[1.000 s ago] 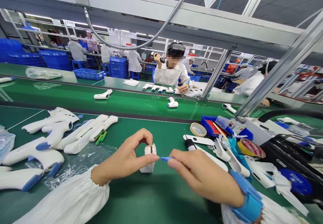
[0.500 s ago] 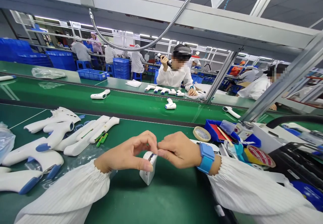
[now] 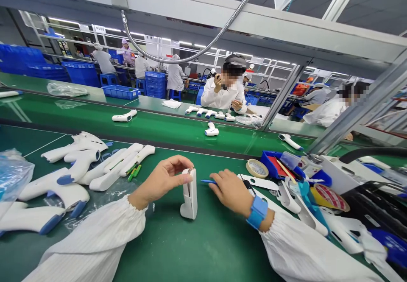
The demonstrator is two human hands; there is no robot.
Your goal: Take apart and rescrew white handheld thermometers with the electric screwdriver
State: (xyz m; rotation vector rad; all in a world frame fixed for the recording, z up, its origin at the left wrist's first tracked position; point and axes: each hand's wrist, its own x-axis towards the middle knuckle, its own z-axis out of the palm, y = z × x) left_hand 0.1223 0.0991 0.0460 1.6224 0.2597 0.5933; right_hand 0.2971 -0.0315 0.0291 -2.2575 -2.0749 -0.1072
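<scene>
On the green bench [image 3: 203, 248]: white housing [image 3: 190, 197] stood upright, right hand [image 3: 230, 191] drawn back

At the housing's top, the fingertips of the left hand [image 3: 162, 179] are pressed on it. A blue sliver [image 3: 208, 181] is pinched in the right hand, which was against the left a moment earlier and is now parted from it. Loose housings [image 3: 68, 193] lie to the left; a co-worker [image 3: 222, 97] is seen across the belt [image 3: 159, 123].
</scene>
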